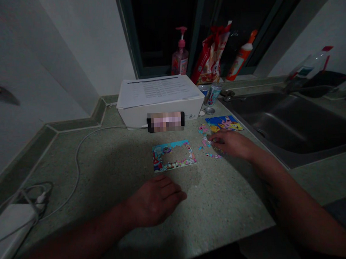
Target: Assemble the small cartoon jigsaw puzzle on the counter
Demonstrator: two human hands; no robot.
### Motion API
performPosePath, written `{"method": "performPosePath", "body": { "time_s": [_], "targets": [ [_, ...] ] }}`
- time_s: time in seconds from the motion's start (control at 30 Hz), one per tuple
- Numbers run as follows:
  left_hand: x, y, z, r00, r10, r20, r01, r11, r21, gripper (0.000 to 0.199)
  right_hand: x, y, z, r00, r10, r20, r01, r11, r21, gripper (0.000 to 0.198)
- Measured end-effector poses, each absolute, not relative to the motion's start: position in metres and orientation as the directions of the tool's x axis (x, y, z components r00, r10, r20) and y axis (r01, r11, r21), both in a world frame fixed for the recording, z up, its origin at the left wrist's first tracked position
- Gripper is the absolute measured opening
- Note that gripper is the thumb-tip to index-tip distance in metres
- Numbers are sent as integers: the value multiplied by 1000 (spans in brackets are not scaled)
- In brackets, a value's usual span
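A jigsaw puzzle (157, 167) lies flat on the counter, its border assembled around a bare middle. Just in front of it, my left hand (156, 200) rests palm down with its fingers curled together; no object shows in it. To the right of the puzzle, several loose puzzle pieces (203, 128) are scattered in pink, blue and white. Over these pieces, my right hand (230, 144) brings thumb and fingertips together on a puzzle piece, which is mostly hidden. Behind that hand lies a colourful cartoon picture card (223, 123), beside the sink.
A phone (166, 122) leans against a white box (134, 114) topped with a printed sheet. A white cable (77, 161) curves across the counter's left side. A can (213, 94), a pump bottle (179, 61) and a red bag (211, 58) stand behind. The metal sink (294, 119) is at right.
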State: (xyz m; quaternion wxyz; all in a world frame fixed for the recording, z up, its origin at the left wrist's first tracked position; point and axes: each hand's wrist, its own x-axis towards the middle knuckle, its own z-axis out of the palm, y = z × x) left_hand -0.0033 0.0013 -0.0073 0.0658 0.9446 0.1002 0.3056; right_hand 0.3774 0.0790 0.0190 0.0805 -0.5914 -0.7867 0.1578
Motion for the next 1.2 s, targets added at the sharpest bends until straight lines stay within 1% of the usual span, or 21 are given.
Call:
{"method": "performPosePath", "body": {
  "time_s": [0.17,0.27,0.37,0.43,0.57,0.67,0.73,0.83,0.97,1.07,1.2],
  "targets": [
    [-4,1,-12,838,227,497,171,-973,156,19,377,80,19,-274,958,-88,909,228,-349,28],
    [-4,1,-12,825,233,515,172,-971,163,20,377,81,19,-284,953,-106,909,233,-345,27],
    [-3,1,-10,820,234,523,167,-971,173,20,377,81,19,-253,964,-81,925,216,-313,25],
    [-3,1,-9,820,225,526,157,-973,171,20,376,81,20,-237,969,-64,925,205,-320,20],
    [-3,2,-10,813,221,538,142,-972,185,19,376,81,23,-243,966,-91,904,191,-383,12],
    [-3,2,-12,819,237,523,162,-969,185,21,374,78,26,-223,970,-93,895,165,-415,14],
    [-4,2,-14,825,243,511,179,-969,172,21,371,76,27,-205,976,-75,879,149,-454,20],
    [-4,2,-15,834,242,496,185,-969,162,21,363,73,27,-215,976,-23,822,168,-543,27],
    [-4,3,-15,830,241,504,183,-969,163,21,343,68,23,-235,972,-5,698,165,-697,27],
    [-4,4,-15,815,236,529,168,-970,174,19,324,63,18,-257,966,-25,613,143,-777,22],
    [-4,4,-15,820,237,521,163,-969,184,19,304,59,10,-254,967,5,556,150,-818,12]
  ]
}}
